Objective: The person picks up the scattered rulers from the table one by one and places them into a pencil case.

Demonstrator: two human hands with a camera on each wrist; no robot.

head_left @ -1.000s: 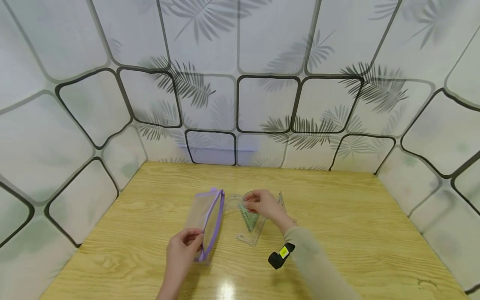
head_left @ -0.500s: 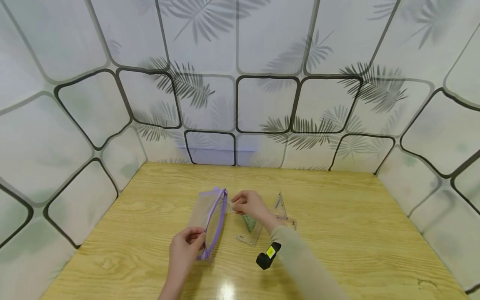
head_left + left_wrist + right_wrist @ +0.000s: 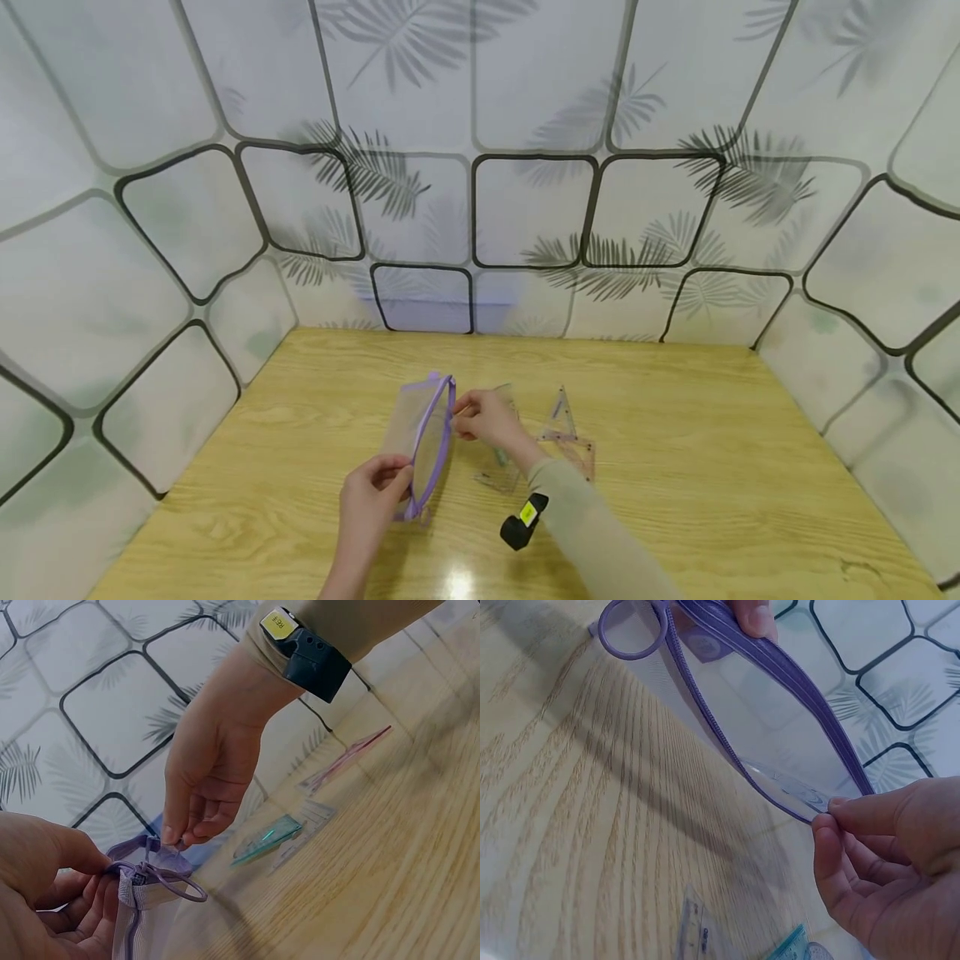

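While L hand (image 3: 369,498) grips pouch (image 3: 420,433), R hand (image 3: 487,418) pinches protractor (image 3: 795,793).

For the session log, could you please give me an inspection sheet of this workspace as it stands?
Surface: wooden table, glossy.
Job's things: clear pouch with purple zip, mouth open; clear protractor at its opening.
Clutter: green set square, clear ruler, pink-tinted set square lying flat.
Hands: left hand grips the pouch's near end; right hand pinches the protractor.
Cables: nothing seen.
Surroundings: leaf-patterned wall panels.
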